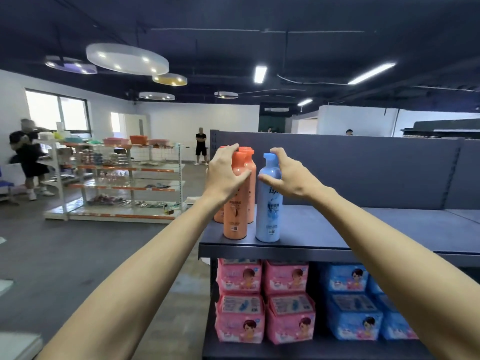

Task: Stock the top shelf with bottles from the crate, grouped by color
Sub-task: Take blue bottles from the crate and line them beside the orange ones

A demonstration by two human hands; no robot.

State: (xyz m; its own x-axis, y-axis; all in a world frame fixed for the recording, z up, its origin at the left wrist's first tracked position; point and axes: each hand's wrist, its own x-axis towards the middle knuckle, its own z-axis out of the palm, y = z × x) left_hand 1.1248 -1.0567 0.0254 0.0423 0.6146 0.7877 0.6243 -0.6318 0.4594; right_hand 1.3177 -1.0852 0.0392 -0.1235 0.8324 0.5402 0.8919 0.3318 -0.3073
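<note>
Now the right hand [291, 175] wraps round the neck of the tall blue plastic bottle [268, 214], which stands near the front edge of the dark grey metal top shelf [363, 229]. The left hand [226, 175] curls round the tall orange plastic bottle [235, 219] beside it. Both look smooth and tippy, so hold them lower down. There is lots of room to the right.

On the grey metal top shelf [376, 229], the blue plastic bottle [268, 211] stands just right of the clustered orange plastic bottles [235, 216].

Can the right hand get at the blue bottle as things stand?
Likely yes: the right hand curls round the blue bottle just below its cap, thumb on the front, nothing between them.
</note>
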